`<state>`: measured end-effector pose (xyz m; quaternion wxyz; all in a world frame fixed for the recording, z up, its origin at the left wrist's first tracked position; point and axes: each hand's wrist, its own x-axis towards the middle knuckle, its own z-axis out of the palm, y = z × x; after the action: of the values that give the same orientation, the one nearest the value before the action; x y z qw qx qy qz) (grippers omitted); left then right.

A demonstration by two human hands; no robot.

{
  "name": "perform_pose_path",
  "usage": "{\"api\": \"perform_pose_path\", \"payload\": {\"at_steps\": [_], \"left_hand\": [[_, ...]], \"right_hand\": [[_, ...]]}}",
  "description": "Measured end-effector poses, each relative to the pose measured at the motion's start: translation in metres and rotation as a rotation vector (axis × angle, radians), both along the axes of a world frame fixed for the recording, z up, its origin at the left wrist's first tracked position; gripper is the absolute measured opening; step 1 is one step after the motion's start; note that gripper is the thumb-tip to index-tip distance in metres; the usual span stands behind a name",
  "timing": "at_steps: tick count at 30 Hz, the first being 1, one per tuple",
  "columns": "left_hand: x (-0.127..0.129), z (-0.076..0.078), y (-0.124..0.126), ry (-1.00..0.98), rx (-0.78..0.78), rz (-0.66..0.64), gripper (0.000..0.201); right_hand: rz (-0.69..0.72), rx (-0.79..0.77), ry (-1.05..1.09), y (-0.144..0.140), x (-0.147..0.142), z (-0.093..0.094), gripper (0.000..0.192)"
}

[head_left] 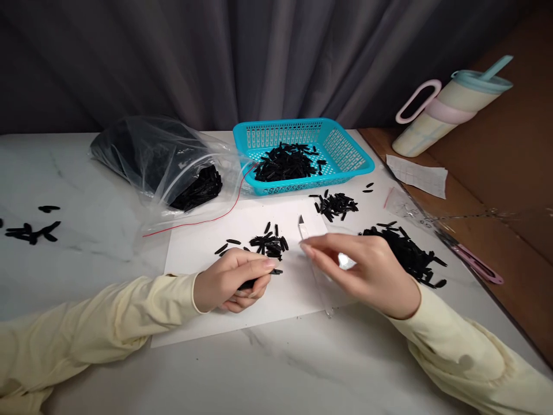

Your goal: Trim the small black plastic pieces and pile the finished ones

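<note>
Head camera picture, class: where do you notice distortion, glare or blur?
Head view: the marble table edge bows from wide-angle distortion; glare whitens the plastic bag; the right hand blurs the white knife; the left hand stays fairly sharp.

Left hand (233, 282) grips black pieces (270, 245); right hand (367, 271) holds knife (305, 227).

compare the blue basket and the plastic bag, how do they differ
The basket is rigid, turquoise, perforated and open-topped; the bag is clear, soft and crumpled, lying on its side. The basket's black pieces lie loose in plain view; the bag's show through the film. Both rest on the marble table beyond the white sheet.
</note>
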<state>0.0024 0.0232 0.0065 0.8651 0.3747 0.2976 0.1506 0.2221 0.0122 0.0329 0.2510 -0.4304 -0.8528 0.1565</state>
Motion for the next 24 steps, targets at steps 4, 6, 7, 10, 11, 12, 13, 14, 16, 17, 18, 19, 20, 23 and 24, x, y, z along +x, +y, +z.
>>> {"api": "perform_pose_path", "payload": {"at_steps": [4,6,7,10,11,12,13,14,16,17,18,19,20,23,24], "left_hand": [[0.001,-0.001,0.001,-0.004,0.021,0.041,0.046],[0.001,-0.001,0.001,-0.006,0.023,0.042,0.047],[0.001,0.000,0.001,-0.005,0.024,0.040,0.048],[0.000,0.000,0.000,0.001,0.014,0.039,0.050],[0.000,0.000,0.001,0.002,0.001,0.037,0.050],[0.000,0.000,0.001,-0.001,-0.016,0.033,0.050],[0.000,0.000,0.001,-0.008,-0.034,0.029,0.050],[-0.001,0.000,0.002,-0.017,-0.051,0.027,0.050],[-0.001,0.000,0.004,-0.044,-0.091,0.016,0.050],[-0.001,0.000,0.005,-0.059,-0.114,0.012,0.050],[-0.001,0.000,0.006,-0.072,-0.138,0.006,0.049],[-0.001,0.000,0.008,-0.085,-0.163,0.004,0.049],[-0.001,-0.001,0.009,-0.100,-0.188,0.004,0.049],[-0.001,-0.002,0.013,-0.139,-0.266,0.000,0.046],[-0.001,-0.003,0.015,-0.147,-0.293,-0.007,0.046]], "right_hand": [[-0.178,0.022,-0.513,0.010,-0.002,-0.007,0.034],[-0.186,-0.014,-0.685,0.010,-0.009,-0.012,0.042],[-0.182,-0.029,-0.747,0.010,-0.013,-0.014,0.045],[-0.133,-0.066,-0.816,0.010,-0.017,-0.014,0.049],[-0.110,-0.078,-0.782,0.010,-0.015,-0.013,0.046],[-0.093,-0.081,-0.714,0.011,-0.011,-0.012,0.040],[-0.080,-0.070,-0.615,0.011,-0.006,-0.009,0.034],[-0.072,-0.049,-0.499,0.011,0.000,-0.006,0.028],[-0.082,0.003,-0.279,0.011,0.013,0.004,0.023],[-0.096,0.017,-0.203,0.010,0.019,0.010,0.022],[-0.112,0.021,-0.152,0.009,0.025,0.015,0.021],[-0.119,0.016,-0.121,0.008,0.030,0.020,0.022],[-0.120,0.010,-0.104,0.008,0.034,0.024,0.024],[-0.131,0.044,-0.076,0.009,0.040,0.027,0.026],[-0.156,0.061,-0.062,0.010,0.039,0.024,0.021]]}}
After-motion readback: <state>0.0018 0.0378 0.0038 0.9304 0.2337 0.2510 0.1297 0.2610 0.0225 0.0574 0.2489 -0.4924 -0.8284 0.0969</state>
